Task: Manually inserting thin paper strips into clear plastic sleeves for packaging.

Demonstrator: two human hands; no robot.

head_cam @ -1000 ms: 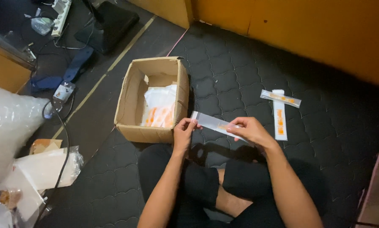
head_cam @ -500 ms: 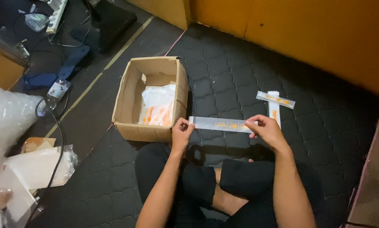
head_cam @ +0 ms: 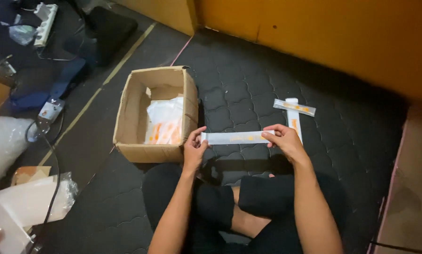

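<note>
A long narrow clear packet (head_cam: 237, 137) with small orange marks is stretched level between my two hands above the dark mat. My left hand (head_cam: 194, 149) pinches its left end, right beside the open cardboard box (head_cam: 189, 101). My right hand (head_cam: 285, 140) pinches the right end. Inside the box lie several clear plastic packets (head_cam: 165, 123) with orange contents. Two more long packets (head_cam: 294, 111) lie crossed on the mat just beyond my right hand.
I sit cross-legged on a dark quilted mat (head_cam: 248, 84). An orange wall (head_cam: 324, 33) runs along the back. To the left lie cables, a power strip (head_cam: 45, 18), a blue cloth (head_cam: 55, 87) and white plastic bags (head_cam: 27, 202). A pinkish surface (head_cam: 413, 188) borders the right.
The packet was held slanted near the box; now my hands hold it level and stretched out. The view has shifted slightly.
</note>
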